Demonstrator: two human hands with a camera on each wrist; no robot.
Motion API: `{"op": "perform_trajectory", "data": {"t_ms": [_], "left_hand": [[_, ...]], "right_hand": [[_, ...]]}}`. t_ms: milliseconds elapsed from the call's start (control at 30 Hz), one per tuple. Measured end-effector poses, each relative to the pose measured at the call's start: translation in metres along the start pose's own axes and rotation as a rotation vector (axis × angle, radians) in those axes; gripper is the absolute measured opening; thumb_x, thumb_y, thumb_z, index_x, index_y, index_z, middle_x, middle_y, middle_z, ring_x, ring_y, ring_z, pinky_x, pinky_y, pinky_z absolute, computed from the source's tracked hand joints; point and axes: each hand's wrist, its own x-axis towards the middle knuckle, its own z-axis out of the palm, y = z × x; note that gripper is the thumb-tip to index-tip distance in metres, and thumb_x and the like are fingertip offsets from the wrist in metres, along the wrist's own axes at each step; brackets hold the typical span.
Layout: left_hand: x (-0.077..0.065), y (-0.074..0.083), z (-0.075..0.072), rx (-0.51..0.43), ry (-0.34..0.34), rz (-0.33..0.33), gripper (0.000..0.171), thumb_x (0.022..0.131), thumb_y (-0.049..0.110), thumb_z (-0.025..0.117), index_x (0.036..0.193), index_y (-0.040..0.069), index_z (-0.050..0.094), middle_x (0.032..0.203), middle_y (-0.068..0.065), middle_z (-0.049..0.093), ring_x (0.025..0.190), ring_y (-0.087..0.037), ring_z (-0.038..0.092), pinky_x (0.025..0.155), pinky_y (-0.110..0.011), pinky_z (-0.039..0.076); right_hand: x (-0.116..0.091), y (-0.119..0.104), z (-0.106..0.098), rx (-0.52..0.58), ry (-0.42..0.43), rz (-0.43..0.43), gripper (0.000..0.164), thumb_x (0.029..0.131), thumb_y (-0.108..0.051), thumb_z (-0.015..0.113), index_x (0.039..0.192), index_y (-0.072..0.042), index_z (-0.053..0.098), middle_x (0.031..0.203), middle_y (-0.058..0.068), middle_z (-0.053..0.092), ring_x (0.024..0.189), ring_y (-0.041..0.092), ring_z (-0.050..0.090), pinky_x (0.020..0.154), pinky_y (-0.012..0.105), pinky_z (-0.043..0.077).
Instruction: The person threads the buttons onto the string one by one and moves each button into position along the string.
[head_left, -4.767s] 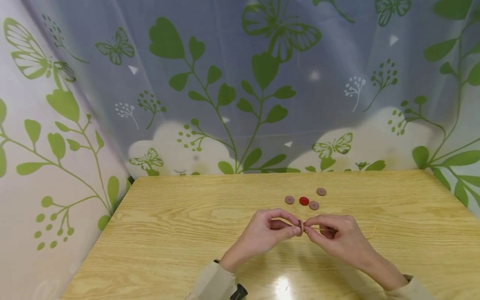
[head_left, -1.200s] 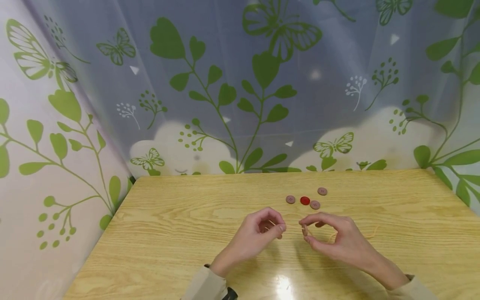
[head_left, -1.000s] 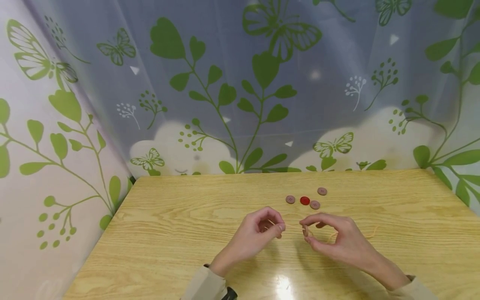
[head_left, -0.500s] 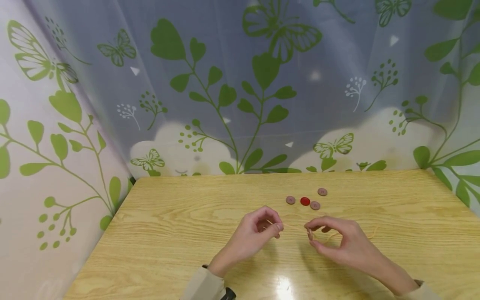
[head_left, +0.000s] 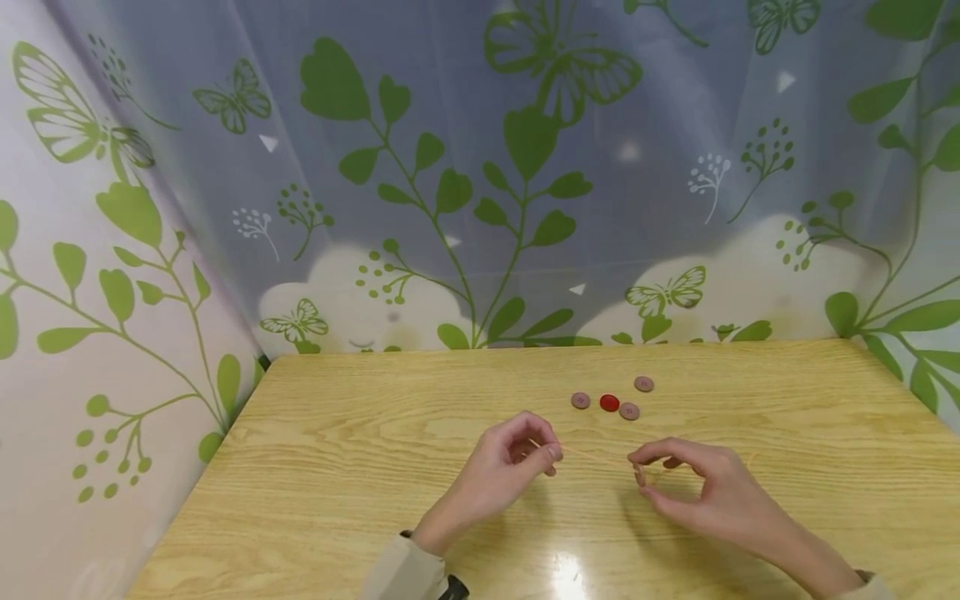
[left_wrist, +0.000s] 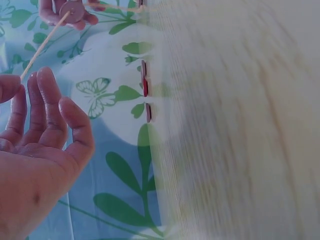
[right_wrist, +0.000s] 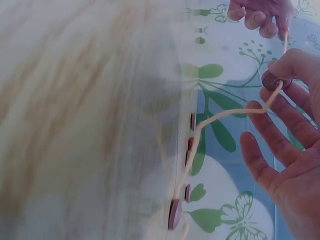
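My left hand (head_left: pixel 491 475) pinches a pale yellow cord (head_left: pixel 596 456) between thumb and forefinger. The cord stretches to a brownish-pink button (head_left: pixel 639 474), which my right hand (head_left: pixel 723 492) holds by its edge between thumb and fingertips, above the table. In the right wrist view, the cord passes through the held button (right_wrist: pixel 270 81) and runs down to the table. A second button (right_wrist: pixel 175 214) sits low on that cord, near the tabletop. The left wrist view shows the held button (left_wrist: pixel 74 12) face-on, with the taut cord coming out of it.
Behind the hands, a red button (head_left: pixel 609 403) lies on the wooden table (head_left: pixel 360 433) among brownish-pink buttons (head_left: pixel 581 401), one touching or nearly touching it. A leaf-and-butterfly patterned curtain (head_left: pixel 420 167) rises at the table's back edge.
Both hands were together at the button; they have since parted. My right hand has slid right with the button, the left slightly left, and more cord now spans between them.
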Motion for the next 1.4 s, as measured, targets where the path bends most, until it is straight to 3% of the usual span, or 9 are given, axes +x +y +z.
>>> {"op": "perform_trajectory", "data": {"t_ms": [200,767,1100,1400], "left_hand": [[-0.001,0.001,-0.002,-0.021,-0.003,0.004,0.008,0.1,0.007,0.059,0.106,0.007,0.063,0.104,-0.014,0.067,0.083,-0.01,0.066,0.084,-0.042,0.06],[-0.004,0.0,-0.01,-0.033,0.006,0.019,0.008,0.102,0.008,0.058,0.109,0.004,0.062,0.107,-0.016,0.067,0.086,-0.01,0.067,0.087,-0.048,0.06],[-0.007,0.0,-0.016,-0.035,0.02,0.008,0.008,0.103,0.009,0.058,0.108,0.005,0.061,0.105,-0.015,0.067,0.086,-0.011,0.067,0.088,-0.049,0.059],[-0.008,0.0,-0.018,-0.042,0.024,0.008,0.009,0.103,0.009,0.057,0.109,0.004,0.061,0.105,-0.016,0.066,0.086,-0.011,0.067,0.089,-0.05,0.059]], "right_hand": [[-0.005,0.001,-0.008,-0.022,-0.026,0.066,0.059,0.07,0.008,0.086,0.109,-0.033,0.07,0.1,-0.006,0.079,0.094,-0.004,0.069,0.077,0.015,0.055],[-0.009,0.006,-0.013,-0.027,-0.002,0.059,0.053,0.07,0.006,0.086,0.109,-0.028,0.072,0.102,-0.011,0.077,0.085,0.006,0.07,0.075,0.012,0.053],[-0.011,0.009,-0.014,-0.009,0.016,0.066,0.054,0.069,0.011,0.085,0.108,-0.024,0.073,0.101,-0.013,0.076,0.087,-0.002,0.067,0.074,0.011,0.052],[-0.012,0.014,-0.015,-0.055,0.014,0.08,0.047,0.069,0.008,0.086,0.106,-0.019,0.074,0.1,-0.008,0.078,0.088,-0.003,0.068,0.072,0.012,0.053]]}}
